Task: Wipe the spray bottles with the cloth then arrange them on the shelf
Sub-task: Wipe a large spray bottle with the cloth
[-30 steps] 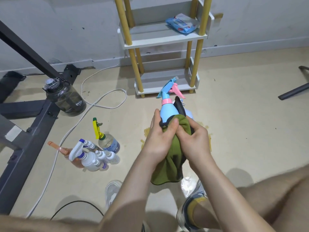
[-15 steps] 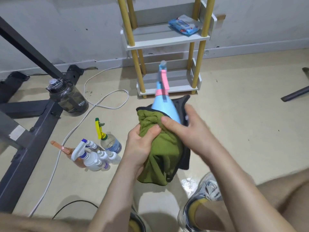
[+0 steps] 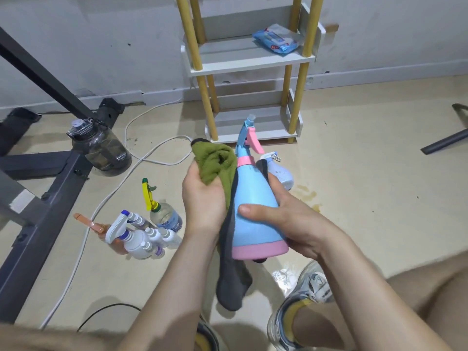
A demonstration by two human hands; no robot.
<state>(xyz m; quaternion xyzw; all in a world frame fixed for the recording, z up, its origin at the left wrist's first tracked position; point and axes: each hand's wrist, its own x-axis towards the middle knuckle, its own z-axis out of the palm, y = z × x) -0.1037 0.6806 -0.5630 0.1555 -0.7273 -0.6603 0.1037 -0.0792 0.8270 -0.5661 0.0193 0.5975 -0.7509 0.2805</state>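
Uncovers blue spray bottle (image 3: 253, 188), drawing green cloth (image 3: 215, 160) left of grip, clenched in left hand (image 3: 202, 201); clasps body with right hand (image 3: 296, 224). Likely mid-wipe; next, rub neck above grip.

spare bottles (image 3: 141, 234) left of held bottle (image 3: 253, 211), shelf (image 3: 253, 64) behind.

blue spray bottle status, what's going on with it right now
Right hand grips blue spray bottle, nozzle up. Left hand holds green cloth against its side. No bottles on visible shelf tiers; white spray bottle on floor before it.
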